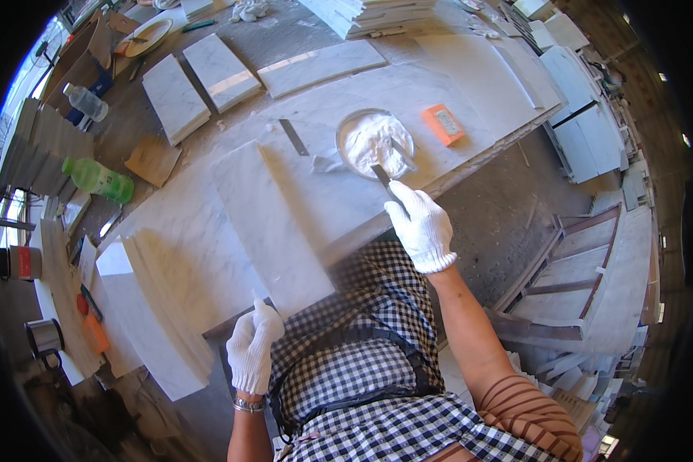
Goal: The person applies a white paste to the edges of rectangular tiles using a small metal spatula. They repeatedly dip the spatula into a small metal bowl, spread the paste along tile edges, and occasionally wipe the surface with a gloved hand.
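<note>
Marble slab [273, 231] is steadied at its near corner by the gloved left hand [254, 350], closed on the edge. A putty knife [383, 175] is gripped by the right hand [420, 223], its blade dipped into the bowl of white paste [373, 142] just beyond, placed within easy reach.

Matt veined marble slab [273, 231], cloth gloves
</note>
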`<state>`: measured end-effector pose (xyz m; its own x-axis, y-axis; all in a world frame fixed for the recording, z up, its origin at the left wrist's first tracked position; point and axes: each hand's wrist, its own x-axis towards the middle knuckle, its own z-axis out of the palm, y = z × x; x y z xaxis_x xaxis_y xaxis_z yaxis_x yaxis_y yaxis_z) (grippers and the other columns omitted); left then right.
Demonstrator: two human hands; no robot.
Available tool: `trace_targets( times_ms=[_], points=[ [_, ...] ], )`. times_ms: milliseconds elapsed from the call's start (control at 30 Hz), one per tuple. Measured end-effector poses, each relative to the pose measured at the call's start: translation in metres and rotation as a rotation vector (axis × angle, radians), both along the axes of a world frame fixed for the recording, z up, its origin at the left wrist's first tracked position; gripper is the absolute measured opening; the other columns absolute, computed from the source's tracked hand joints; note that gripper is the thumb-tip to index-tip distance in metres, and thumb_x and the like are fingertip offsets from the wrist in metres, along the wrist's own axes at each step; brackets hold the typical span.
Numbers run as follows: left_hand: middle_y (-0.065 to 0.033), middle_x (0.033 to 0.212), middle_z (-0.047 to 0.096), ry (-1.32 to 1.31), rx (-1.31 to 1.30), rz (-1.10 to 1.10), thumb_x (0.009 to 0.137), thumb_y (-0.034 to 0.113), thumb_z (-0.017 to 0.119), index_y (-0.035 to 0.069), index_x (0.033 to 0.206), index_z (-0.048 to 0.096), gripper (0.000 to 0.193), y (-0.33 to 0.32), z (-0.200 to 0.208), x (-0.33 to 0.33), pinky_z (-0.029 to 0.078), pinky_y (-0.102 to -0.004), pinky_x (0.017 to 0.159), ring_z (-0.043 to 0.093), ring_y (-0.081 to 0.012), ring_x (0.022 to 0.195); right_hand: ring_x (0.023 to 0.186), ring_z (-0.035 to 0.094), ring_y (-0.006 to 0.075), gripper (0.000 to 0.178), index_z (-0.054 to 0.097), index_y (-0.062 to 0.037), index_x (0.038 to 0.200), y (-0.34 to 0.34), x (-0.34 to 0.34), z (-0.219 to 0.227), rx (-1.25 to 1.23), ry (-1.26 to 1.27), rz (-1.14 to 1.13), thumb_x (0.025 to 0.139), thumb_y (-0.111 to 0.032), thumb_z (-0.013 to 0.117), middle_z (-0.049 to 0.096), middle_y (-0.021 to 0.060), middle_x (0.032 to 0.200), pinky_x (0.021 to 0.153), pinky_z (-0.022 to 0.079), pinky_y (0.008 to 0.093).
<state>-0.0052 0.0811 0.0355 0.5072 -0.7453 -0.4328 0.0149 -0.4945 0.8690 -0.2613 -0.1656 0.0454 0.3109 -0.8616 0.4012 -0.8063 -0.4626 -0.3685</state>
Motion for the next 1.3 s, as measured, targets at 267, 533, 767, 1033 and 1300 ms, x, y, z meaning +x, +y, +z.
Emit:
trace_targets(
  times_ms=[267,533,767,1033,1300],
  points=[
    [-0.0049,0.097,0.078,-0.024,0.044,0.028,0.101,0.024,0.069,-0.002,0.121,0.072,0.033,0.012,-0.001,-0.001,0.053,-0.0279,0.083,0.068,-0.0101,0.089,0.074,0.070,0.0315,0.033,0.074,-0.0110,0.122,0.049,0.007,0.008,-0.007,-0.081,0.167,0.090,-0.017,0.079,0.071,0.0098,0.090,0.066,0.057,0.0411],
    [-0.0064,0.096,0.078,0.047,0.079,0.075,0.102,0.026,0.070,-0.002,0.119,0.074,0.033,0.019,0.007,-0.002,0.054,-0.0266,0.084,0.069,-0.0105,0.089,0.064,0.065,0.0255,0.038,0.073,-0.0042,0.126,0.116,0.024,0.007,0.128,-0.089,0.431,0.089,-0.012,0.081,0.067,0.0094,0.082,0.058,0.053,0.0379],
    [-0.0095,0.097,0.079,-0.025,0.136,0.009,0.100,0.041,0.069,0.000,0.120,0.075,0.046,0.022,0.004,0.000,0.055,-0.0292,0.085,0.072,-0.0135,0.090,0.068,0.067,0.0237,0.036,0.072,-0.0027,0.124,0.127,0.038,0.000,0.068,0.093,0.620,0.089,-0.010,0.079,0.071,0.0083,0.086,0.058,0.055,0.0354],
    [-0.0087,0.092,0.079,0.008,0.140,0.021,0.101,0.045,0.068,0.000,0.118,0.076,0.049,0.020,0.005,-0.001,0.055,-0.0292,0.082,0.072,-0.0134,0.085,0.068,0.068,0.0234,0.034,0.073,-0.0012,0.123,0.126,0.043,0.009,0.266,0.001,0.601,0.090,-0.011,0.078,0.070,0.0098,0.084,0.058,0.054,0.0353],
    [-0.0075,0.090,0.079,-0.026,0.187,-0.053,0.101,0.048,0.067,0.001,0.116,0.076,0.051,0.013,0.015,-0.002,0.055,-0.0284,0.081,0.071,-0.0118,0.083,0.067,0.066,0.0220,0.032,0.073,-0.0011,0.120,0.126,0.043,0.012,0.164,0.121,0.662,0.091,-0.014,0.077,0.072,0.0088,0.088,0.057,0.056,0.0339]
  ],
)
